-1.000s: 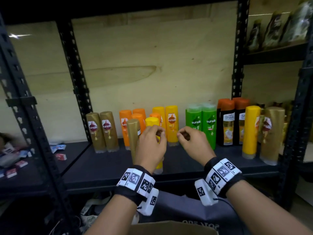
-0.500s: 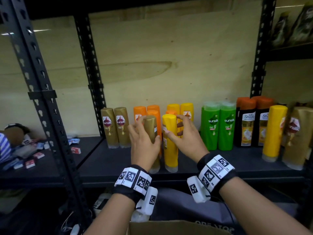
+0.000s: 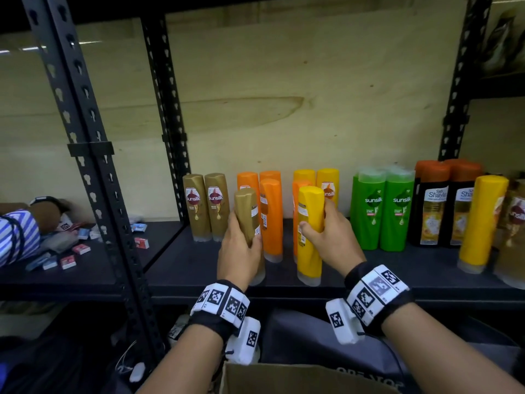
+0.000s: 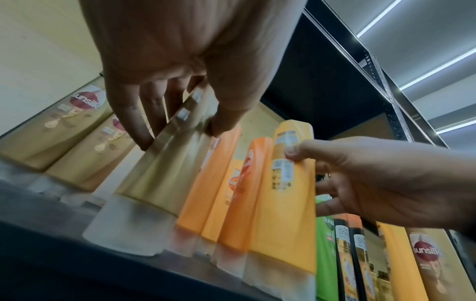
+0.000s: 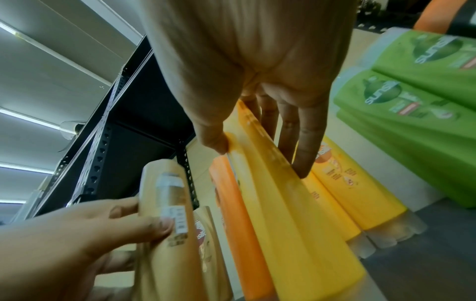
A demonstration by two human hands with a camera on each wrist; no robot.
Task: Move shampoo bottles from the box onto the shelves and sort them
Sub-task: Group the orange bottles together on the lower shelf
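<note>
My left hand (image 3: 241, 245) grips a gold shampoo bottle (image 3: 247, 214) that stands cap-down near the front of the dark shelf (image 3: 181, 268). My right hand (image 3: 326, 237) grips a yellow bottle (image 3: 310, 223) standing beside it, thumb on the label side and fingers behind. In the left wrist view the fingers (image 4: 144, 122) wrap the gold bottle (image 4: 165, 163). In the right wrist view the thumb and fingers (image 5: 304, 146) clasp the yellow bottle (image 5: 288, 203). Behind stand two gold bottles (image 3: 206, 206), orange bottles (image 3: 271, 217), yellow bottles (image 3: 328, 183) and green bottles (image 3: 383, 209).
Black-and-orange bottles (image 3: 446, 206), another yellow bottle (image 3: 480, 223) and a gold one (image 3: 514, 231) stand at the right. A cardboard box (image 3: 284, 379) edge shows below. A black upright post (image 3: 93, 177) rises at left. Small packets (image 3: 68, 260) and another person's arm (image 3: 20, 231) lie on the neighbouring shelf.
My right hand, empty a second ago, has closed round the yellow bottle. My left hand has let go of the yellow bottle and keeps the gold one. The view shifted leftwards.
</note>
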